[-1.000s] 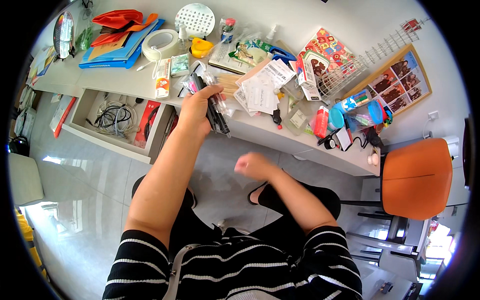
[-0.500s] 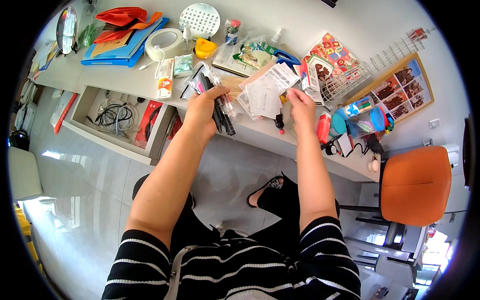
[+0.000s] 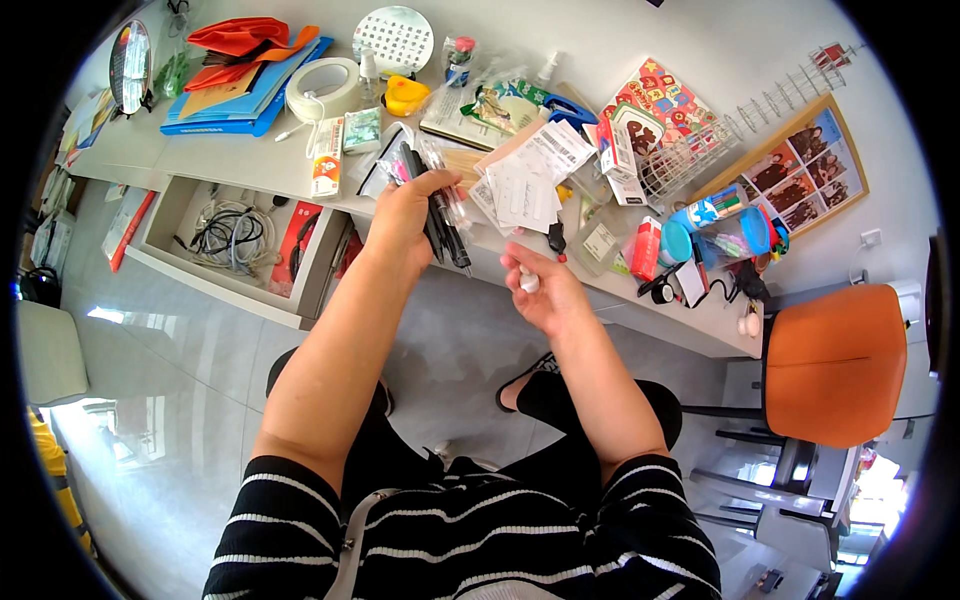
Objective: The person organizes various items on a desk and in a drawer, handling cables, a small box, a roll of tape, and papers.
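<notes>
Left hand closed around a bundle of pens, mostly dark ones, held at the near edge of the white desk; pen tips stick out toward the near right. Right hand curled around a small white object, can't tell what it is; it sits between thumb and fingers, just off the near desk edge, over the floor. Hands near each other, not touching.

On the desk just far of the left hand: a clear bag with more pens, a glue box to its left, a roll of white tape farther left. Far left: blue folders with red and orange cloth on top, a round mirror at the far left end. A white round perforated disc at the far edge, a yellow rubber duck near it.

Right of the left hand: a stack of paper slips and receipts, a colourful box, a white wire basket, a framed photo board at the right. A red tube and a clear blue-lidded container of markers at the near right of the desk. An orange chair stands right of the desk.

An open drawer under the desk left of the left hand holds tangled cables and red items. The person wears a black-and-white striped shirt, seated, grey tile floor below.
</notes>
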The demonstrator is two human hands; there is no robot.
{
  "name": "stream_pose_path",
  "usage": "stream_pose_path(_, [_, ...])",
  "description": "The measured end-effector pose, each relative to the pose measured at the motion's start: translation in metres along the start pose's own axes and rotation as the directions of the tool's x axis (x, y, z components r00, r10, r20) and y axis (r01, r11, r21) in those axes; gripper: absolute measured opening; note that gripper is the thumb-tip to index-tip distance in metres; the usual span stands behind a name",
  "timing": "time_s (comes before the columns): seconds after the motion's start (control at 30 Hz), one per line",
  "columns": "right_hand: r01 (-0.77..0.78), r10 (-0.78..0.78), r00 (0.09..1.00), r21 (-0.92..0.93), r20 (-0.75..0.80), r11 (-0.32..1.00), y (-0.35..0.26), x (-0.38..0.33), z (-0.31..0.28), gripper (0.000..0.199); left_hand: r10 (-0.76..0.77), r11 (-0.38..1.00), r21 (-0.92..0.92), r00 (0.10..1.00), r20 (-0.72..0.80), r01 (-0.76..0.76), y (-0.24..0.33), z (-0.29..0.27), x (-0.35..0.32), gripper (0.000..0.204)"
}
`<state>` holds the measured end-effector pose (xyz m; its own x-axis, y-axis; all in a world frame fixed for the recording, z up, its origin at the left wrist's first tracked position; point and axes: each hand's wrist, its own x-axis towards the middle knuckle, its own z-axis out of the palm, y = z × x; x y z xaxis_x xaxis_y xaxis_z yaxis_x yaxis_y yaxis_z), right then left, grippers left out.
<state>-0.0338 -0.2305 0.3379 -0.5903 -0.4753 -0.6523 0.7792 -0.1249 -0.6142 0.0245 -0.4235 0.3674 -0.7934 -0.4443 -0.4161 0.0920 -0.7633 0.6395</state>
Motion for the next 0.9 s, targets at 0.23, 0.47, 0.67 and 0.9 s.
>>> stream_pose_path(0.23, [0.118,-0.09,0.974,0.13,-0.207,0.984,0.004,0.014,0.027,0.016,-0.008,0.998,-0.056,1.0,-0.017,0.007,0.003,-0.002,-0.001,0.013])
stream_pose_path(0.47, [0.329,-0.3,0.905,0.052,-0.301,0.943,-0.014,0.031,0.016,0.015,0.01,0.994,-0.106,1.0,0.004,-0.01,0.006,-0.009,0.003,0.014])
stream_pose_path(0.67, [0.352,-0.412,0.872,-0.244,-0.266,0.904,-0.043,0.036,0.019,0.015,0.026,0.998,-0.062,1.0,0.017,-0.024,0.007,-0.008,0.0,0.011])
stream_pose_path(0.9, [0.516,-0.662,0.724,-0.483,-0.196,0.707,-0.087,0.047,0.005,0.017,0.017,0.995,-0.103,1.0,0.017,-0.015,0.009,-0.007,0.001,0.018])
